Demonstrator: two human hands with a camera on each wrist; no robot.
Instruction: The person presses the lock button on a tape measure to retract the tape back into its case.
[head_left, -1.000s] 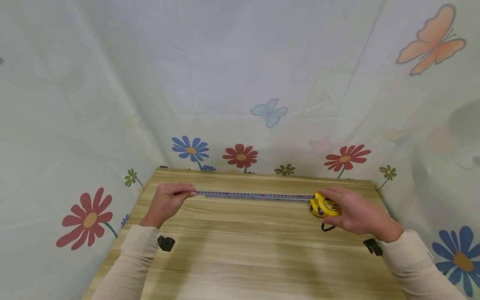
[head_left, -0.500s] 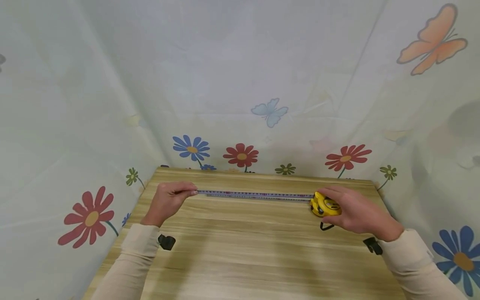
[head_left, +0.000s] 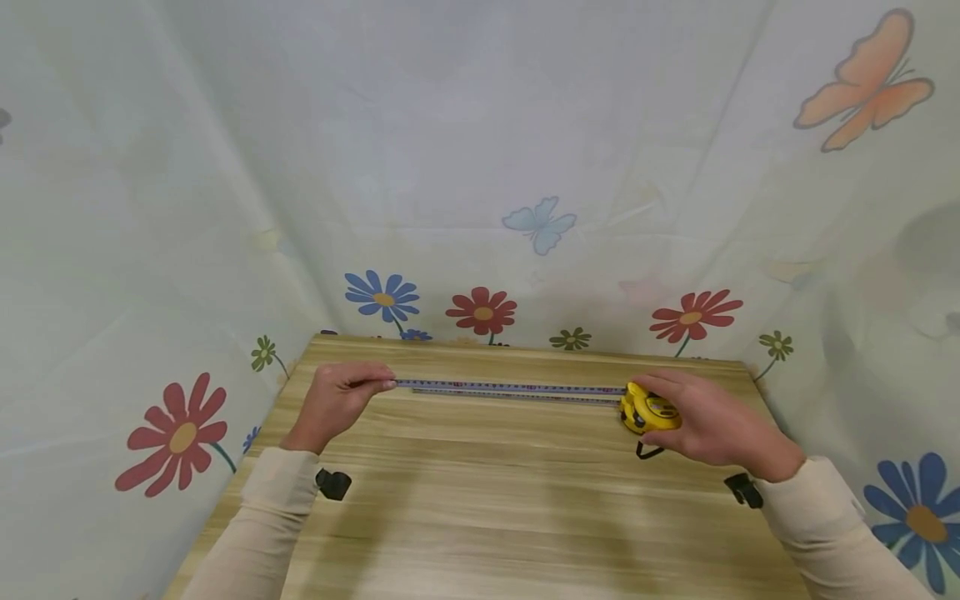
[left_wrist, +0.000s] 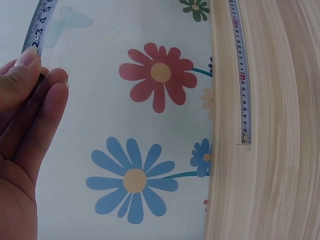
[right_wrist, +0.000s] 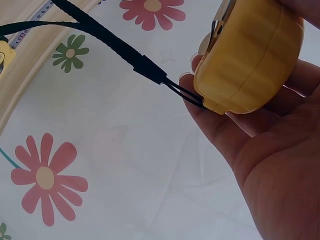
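In the head view my left hand pinches the free end of a steel tape blade between thumb and fingers. The blade runs taut to a yellow tape measure, gripped by my right hand. The right wrist view shows the rounded yellow case against the palm, with a black wrist strap hanging from it. Below the held blade, a second tape blade lies flat on the table, its free end visible. Part of another yellow case shows beside that blade.
The wood-grain table ends at the back against a pale curtain printed with flowers and butterflies. More curtain hangs on both sides. A black wrist mount sits at the left cuff, another mount at the right.
Almost nothing differs. The right hand and tape measure have shifted very slightly left, and the strap has swung a little left. The left hand still pinches the blade's end.
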